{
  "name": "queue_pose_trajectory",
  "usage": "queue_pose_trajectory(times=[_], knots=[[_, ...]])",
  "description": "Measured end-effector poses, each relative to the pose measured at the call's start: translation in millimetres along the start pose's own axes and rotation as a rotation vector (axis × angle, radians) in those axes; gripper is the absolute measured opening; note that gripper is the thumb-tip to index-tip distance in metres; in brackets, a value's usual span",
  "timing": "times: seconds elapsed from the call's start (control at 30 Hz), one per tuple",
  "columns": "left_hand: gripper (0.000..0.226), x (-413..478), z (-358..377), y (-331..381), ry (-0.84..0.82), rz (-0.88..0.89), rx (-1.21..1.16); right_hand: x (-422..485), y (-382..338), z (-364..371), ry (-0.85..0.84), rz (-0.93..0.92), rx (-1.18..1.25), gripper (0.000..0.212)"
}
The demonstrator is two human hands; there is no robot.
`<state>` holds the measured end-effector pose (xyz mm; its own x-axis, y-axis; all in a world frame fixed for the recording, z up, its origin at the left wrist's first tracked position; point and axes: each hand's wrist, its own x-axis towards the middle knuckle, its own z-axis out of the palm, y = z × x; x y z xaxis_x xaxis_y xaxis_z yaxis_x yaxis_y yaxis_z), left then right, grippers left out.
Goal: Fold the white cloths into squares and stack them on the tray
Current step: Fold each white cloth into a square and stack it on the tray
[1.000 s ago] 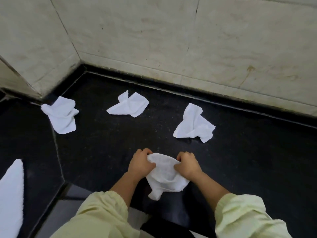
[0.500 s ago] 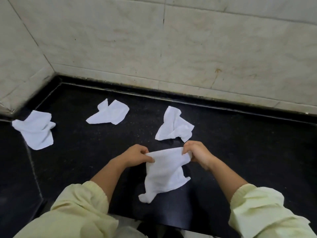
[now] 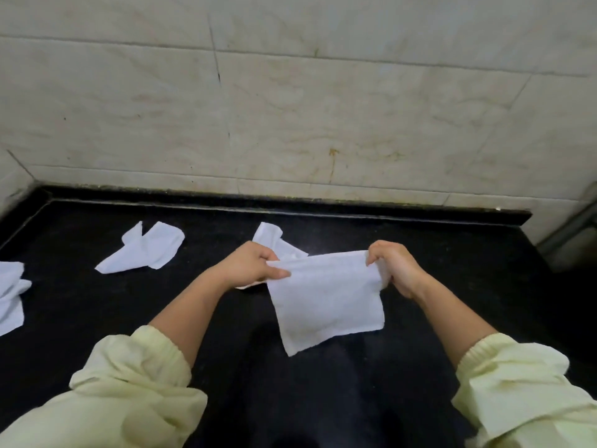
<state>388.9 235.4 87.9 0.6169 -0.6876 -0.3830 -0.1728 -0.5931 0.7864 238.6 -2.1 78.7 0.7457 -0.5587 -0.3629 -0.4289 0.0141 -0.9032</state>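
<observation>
Head view, downward, close over counter [image 3: 452,270]

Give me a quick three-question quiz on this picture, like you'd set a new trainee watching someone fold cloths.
1. True or false: the left hand and the right hand each grip a top corner of one white cloth, which hangs spread between them.
2. The counter under the hands is: A) white, B) black, C) wooden.
3. How many crumpled cloths lie on the counter?

Key: 1. True. 2. B. 3. Three: one left of centre, one at the left edge, one partly behind the left hand.
</observation>
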Motion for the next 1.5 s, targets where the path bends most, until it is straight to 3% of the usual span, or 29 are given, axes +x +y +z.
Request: queue_pose_trajectory(times=[0.23,0.37,0.5,0.77,0.87,1.0,1.13,1.3,1.5], knots=[[0.011,32,18,45,0.223,0.141,-0.147,17,-6,-63,0.122,-0.084,0.078,0.016],[0.016,34,26,61,0.256,0.192,-0.284,19,-7,-87,0.138,-0.088,0.222,0.013],[0.015,31,37,62,0.144,0.154,-0.284,19,8,-103,0.149,-0.039,0.256,0.012],[0.015,29,82,5,-0.157,-0.074,-0.029,7,85,-109,-0.13,0.259,-0.003,0.019],[0.016,27,104,-20,-0.274,-0.171,-0.079,0,113,-105,-0.187,0.365,-0.146,0.012],[0.016,31,123,-33,-0.309,-0.269,-0.141,-3,127,-99,-0.199,0.434,-0.199,0.005],[0.016,45,122,-35,-0.247,-0.269,-0.224,12,122,-101,-0.11,0.408,-0.197,0.018],[0.014,67,123,-31,-0.051,-0.242,-0.273,38,119,-97,0.03,0.307,-0.158,0.015],[0.027,93,137,-42,0.211,-0.23,-0.123,62,126,-87,0.122,0.252,-0.199,0.012]])
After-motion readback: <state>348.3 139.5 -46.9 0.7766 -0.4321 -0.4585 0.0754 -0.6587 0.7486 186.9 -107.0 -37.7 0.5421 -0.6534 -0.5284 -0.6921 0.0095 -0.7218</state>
